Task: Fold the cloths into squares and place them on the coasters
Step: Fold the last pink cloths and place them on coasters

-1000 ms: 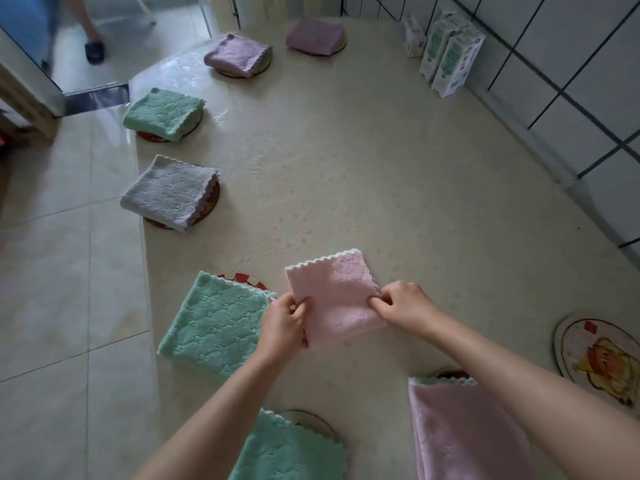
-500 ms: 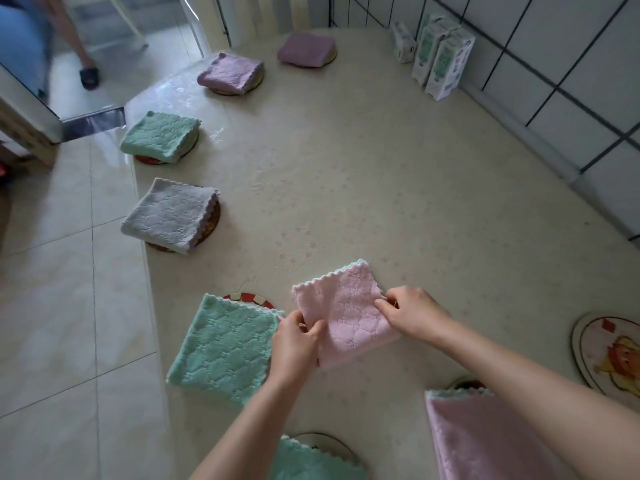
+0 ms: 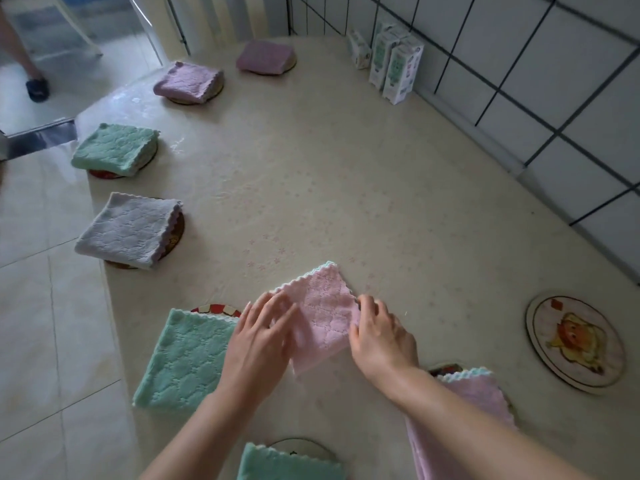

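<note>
A folded pink cloth (image 3: 325, 306) lies on the table in front of me, turned like a diamond. My left hand (image 3: 259, 337) is blurred, its fingers stretched out flat over the cloth's left edge. My right hand (image 3: 377, 334) pinches the cloth's right corner with curled fingers. A bare round coaster (image 3: 575, 344) with a cartoon picture lies to the right. Another pink cloth (image 3: 464, 410) covers a coaster under my right forearm.
Folded cloths sit on coasters along the table's left edge: green (image 3: 187, 355), grey (image 3: 128, 230), green (image 3: 114, 148), purple (image 3: 188, 81) and purple (image 3: 265, 57). A green cloth (image 3: 287, 462) lies at the bottom. Cartons (image 3: 394, 64) stand by the tiled wall. A person's foot (image 3: 36, 88) is on the floor.
My left hand has let go of its pinch on the cloth's left edge and now spreads its fingers flat over it. My right hand keeps its hold.
</note>
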A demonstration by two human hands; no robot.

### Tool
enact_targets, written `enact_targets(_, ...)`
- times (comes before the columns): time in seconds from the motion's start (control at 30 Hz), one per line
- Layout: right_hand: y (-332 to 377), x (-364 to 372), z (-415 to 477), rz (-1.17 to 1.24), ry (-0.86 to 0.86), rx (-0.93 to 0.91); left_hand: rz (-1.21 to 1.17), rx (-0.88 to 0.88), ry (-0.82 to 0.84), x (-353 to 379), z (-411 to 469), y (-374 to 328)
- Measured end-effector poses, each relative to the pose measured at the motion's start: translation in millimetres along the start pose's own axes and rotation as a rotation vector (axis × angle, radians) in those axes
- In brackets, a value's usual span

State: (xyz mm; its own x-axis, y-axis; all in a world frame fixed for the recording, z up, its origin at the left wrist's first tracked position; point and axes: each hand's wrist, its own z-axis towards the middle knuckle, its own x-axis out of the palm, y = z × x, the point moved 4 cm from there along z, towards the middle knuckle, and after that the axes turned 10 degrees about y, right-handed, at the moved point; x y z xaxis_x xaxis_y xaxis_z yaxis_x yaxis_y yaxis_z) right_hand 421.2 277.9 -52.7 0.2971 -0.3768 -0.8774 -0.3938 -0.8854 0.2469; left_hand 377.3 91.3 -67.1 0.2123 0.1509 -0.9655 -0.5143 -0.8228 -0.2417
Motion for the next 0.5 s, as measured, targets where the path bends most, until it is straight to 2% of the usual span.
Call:
enact_targets(0.1,-3.5,5.8,3.5,0.069,0.031,0.058,0.001,-0.094,0.125,7.7,4.6,16.8)
enact_targets(0.33,-7.4,16.5,7.8,0.146,0.064,0.326,-0.037,-0.162,-0.012,-11.1,22.0,24.4)
enact_targets(0.5,-12.5,16.6,15.3,0.241,0.146,0.368,-0.178,-0.397,0.113,-14.7,44.7,32.8)
